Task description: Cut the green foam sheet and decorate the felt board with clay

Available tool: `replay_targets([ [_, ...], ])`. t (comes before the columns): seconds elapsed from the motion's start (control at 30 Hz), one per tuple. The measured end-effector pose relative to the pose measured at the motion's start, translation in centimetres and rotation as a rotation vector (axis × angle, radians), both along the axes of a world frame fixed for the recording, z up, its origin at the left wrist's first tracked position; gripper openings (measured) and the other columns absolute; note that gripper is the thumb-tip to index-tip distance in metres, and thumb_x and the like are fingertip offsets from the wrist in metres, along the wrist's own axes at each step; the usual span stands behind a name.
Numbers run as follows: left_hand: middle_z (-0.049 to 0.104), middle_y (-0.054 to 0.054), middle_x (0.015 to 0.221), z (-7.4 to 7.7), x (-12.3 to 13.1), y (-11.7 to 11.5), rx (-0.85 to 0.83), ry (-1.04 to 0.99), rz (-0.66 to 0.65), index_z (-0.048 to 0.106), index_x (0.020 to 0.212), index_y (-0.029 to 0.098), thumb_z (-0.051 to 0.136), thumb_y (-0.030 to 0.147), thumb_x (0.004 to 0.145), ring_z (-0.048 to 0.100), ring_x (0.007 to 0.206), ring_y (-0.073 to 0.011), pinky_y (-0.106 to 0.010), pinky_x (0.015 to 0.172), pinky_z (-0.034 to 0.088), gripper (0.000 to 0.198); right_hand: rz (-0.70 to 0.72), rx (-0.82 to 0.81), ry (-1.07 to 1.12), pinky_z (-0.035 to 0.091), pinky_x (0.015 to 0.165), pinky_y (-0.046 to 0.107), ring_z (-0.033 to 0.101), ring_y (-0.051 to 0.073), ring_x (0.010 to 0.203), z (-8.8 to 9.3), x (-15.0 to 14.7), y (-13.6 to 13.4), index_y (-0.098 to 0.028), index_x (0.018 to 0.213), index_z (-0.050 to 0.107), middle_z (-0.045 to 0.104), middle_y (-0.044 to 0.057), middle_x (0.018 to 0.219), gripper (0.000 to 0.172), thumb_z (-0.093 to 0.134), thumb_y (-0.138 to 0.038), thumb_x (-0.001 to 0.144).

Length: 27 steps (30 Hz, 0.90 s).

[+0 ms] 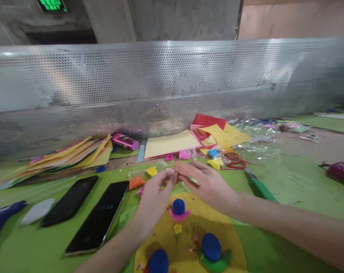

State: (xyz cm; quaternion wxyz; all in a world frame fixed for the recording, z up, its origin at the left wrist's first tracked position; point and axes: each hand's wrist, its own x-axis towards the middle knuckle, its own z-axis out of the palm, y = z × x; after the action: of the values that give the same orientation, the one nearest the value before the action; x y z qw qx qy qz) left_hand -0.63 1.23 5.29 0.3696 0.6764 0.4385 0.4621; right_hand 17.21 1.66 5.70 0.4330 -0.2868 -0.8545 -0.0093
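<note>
My left hand (157, 195) and my right hand (206, 185) meet at the fingertips above the far edge of a yellow paper disc (194, 231). Both are closed in a pinch; whatever lies between the fingers is too small to make out. Three clay snails with blue round shells lie on the disc: one with a pink body (179, 207), one with a green body (212, 250) and one with an orange body (158, 261), cut off by the frame. A small yellow clay flower (177, 228) sits among them. Clear plastic shows under my right hand.
Left of my hands lie an orange clay packet (136, 182), two phones (99, 220) and a white oval object (38, 211). Beyond are coloured papers (169, 143), red scissors (236, 163) and a green-handled cutter (261, 186). A perforated metal panel (126, 91) stands behind.
</note>
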Motion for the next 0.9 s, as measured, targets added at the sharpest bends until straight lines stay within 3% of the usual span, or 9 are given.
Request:
replay_targets([
  [0.2,0.067,-0.007,0.106,-0.2,-0.4,0.7,0.092,0.133,-0.042,0.064,0.106,0.015,0.056,0.041,0.1,0.065,0.097,-0.0212,-0.043,0.09,0.054,0.028,0.03,-0.189,-0.006,0.058,0.087,0.042,0.065,0.022,0.099,1.0,0.2,0.2,-0.019,0.128,0.059,0.063,0.008,0.117,0.024,0.061,-0.025,0.105],
  [0.3,0.066,-0.006,0.102,-0.2,-0.6,0.7,0.141,0.174,-0.052,0.064,0.105,0.015,0.056,0.041,0.1,0.065,0.091,-0.0198,-0.04,0.085,0.055,0.027,0.024,-0.28,-0.041,0.058,0.084,0.04,0.066,0.02,0.094,1.9,0.4,0.3,-0.017,0.118,0.064,0.066,0.006,0.11,0.016,0.064,-0.021,0.103],
  [0.47,0.066,-0.004,0.096,-0.1,-0.9,0.7,0.192,0.231,-0.08,0.064,0.099,0.015,0.056,0.04,0.1,0.065,0.087,-0.0185,-0.038,0.082,0.055,0.027,0.01,-0.416,-0.121,0.059,0.068,0.029,0.066,0.015,0.074,3.2,0.9,0.6,-0.016,0.103,0.067,0.067,0.001,0.089,0.008,0.061,-0.021,0.104],
  [0.77,0.064,-0.002,0.085,-0.1,-0.2,-0.4,0.229,0.265,-0.158,0.063,0.088,0.014,0.059,0.037,0.099,0.064,0.078,-0.0153,-0.033,0.074,0.055,0.025,-0.138,-0.177,-0.064,0.055,0.067,0.03,0.06,0.015,0.075,1.7,1.0,1.2,-0.015,0.094,0.061,0.06,0.002,0.094,0.016,0.064,-0.028,0.102],
  [0.9,0.065,-0.003,0.092,-0.3,-0.5,-0.1,0.27,0.214,-0.055,0.064,0.093,0.015,0.061,0.038,0.098,0.064,0.083,-0.017,-0.036,0.079,0.055,0.024,-0.105,-0.071,-0.01,0.055,0.07,0.03,0.06,0.016,0.08,1.8,0.8,0.7,-0.014,0.094,0.06,0.06,0.004,0.104,0.011,0.063,-0.022,0.102],
])
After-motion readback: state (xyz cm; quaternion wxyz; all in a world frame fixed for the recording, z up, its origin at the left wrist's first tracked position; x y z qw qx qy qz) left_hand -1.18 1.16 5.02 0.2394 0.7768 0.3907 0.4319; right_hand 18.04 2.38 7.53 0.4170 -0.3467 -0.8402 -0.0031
